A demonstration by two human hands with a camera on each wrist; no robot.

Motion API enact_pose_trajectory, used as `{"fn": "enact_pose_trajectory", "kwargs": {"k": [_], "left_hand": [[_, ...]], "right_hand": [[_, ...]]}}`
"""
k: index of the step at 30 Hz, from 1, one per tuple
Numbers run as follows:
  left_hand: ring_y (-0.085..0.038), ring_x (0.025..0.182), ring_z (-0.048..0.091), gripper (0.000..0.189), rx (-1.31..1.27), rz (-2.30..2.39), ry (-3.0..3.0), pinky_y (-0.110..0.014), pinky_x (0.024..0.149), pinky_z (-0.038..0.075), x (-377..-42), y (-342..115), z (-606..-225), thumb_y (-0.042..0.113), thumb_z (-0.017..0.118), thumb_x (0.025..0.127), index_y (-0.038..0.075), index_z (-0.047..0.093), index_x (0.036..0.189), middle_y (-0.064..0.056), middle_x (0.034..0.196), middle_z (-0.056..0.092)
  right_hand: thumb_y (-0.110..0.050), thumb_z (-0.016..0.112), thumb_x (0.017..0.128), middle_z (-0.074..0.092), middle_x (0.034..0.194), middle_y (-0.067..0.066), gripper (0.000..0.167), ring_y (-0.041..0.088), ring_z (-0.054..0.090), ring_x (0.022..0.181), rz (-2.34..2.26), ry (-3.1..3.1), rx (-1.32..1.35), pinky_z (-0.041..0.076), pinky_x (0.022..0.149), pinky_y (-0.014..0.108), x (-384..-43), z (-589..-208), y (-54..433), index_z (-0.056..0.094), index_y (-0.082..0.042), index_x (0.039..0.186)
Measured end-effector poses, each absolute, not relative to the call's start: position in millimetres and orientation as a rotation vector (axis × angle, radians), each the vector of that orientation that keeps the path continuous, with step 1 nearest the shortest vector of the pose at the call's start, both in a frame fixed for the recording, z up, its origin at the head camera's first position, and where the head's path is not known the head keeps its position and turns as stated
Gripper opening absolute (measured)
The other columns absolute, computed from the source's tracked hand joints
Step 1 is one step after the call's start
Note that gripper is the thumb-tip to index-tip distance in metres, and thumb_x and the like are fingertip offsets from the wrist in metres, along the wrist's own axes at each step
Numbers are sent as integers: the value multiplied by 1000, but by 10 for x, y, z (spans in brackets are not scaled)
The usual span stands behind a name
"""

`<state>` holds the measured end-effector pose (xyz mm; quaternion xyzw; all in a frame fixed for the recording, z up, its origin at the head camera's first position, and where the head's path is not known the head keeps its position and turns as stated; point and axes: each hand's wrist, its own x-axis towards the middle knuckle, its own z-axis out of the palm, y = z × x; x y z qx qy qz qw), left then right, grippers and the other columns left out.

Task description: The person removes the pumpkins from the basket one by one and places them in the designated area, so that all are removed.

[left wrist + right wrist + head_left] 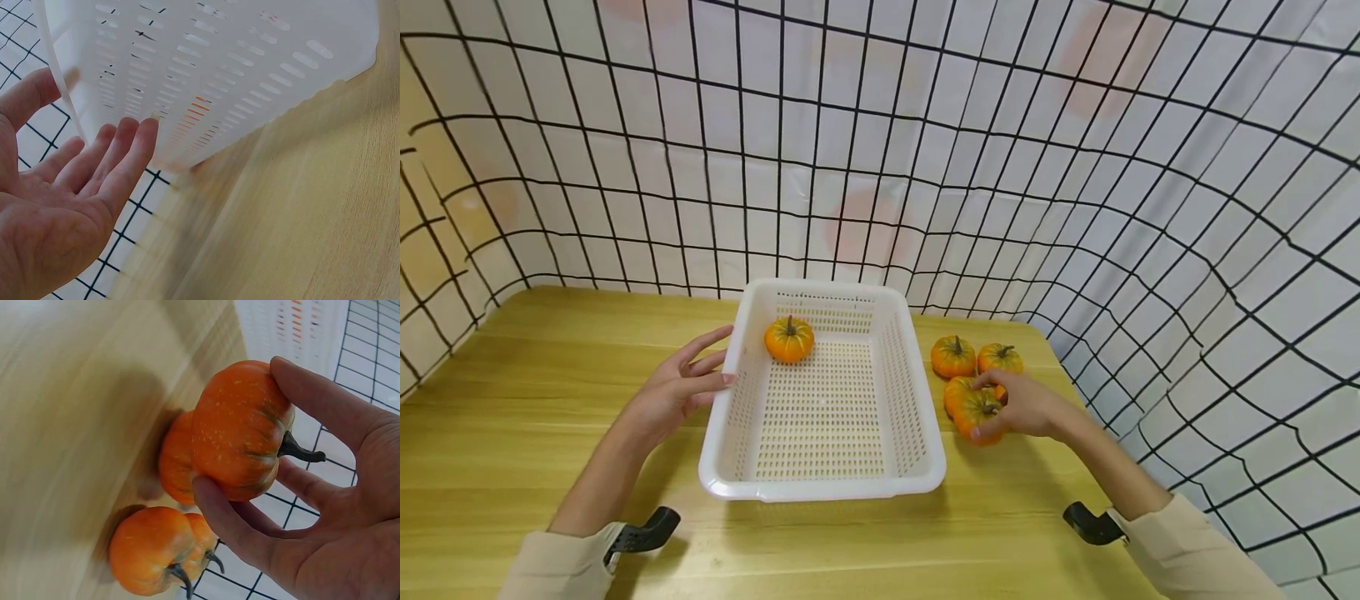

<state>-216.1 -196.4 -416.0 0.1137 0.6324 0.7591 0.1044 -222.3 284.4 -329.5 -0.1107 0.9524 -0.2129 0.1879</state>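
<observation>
A white perforated plastic basket [820, 487] stands on the wooden table, with one small orange pumpkin [789, 340] in its far left corner. My left hand [673, 392] is at the basket's left rim, thumb over the edge and extended fingers along the outer wall [250, 69]. To the right of the basket, my right hand [1026, 406] pinches another small pumpkin [240, 431] between thumb and fingers, its dark stem pointing toward the palm. Three more pumpkins sit close by: one [957, 392] partly hidden behind the held one, and two [953, 357] farther back.
A black wire grid [865, 150] rises along the back and sides of the table, with pale sheeting behind it. Wooden tabletop [535, 358] extends to the left of the basket and in front of it. Each wrist carries a black bracket [643, 532].
</observation>
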Motion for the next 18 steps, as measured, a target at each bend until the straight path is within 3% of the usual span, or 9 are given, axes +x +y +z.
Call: {"fn": "enact_pose_trajectory", "kwargs": {"k": [5,18], "left_hand": [[-18,113,70,78,333,2230,1878,-34,89,60,-2170,-1954,-4162,4,65,97,15,23,161,3,141,58],[-16,111,70,77,337,2234,1874,-34,89,61,-2164,-1949,-4162,3,65,97,15,24,161,3,140,60]], "right_hand": [[-35,90,75,44,150,28,70,49,43,136,-619,2632,-278,43,104,65,-2166,-3353,2901,56,-12,131],[-33,91,74,54,139,21,68,37,52,120,-596,2601,-267,48,93,53,-2080,-3501,2943,54,-16,127]]}}
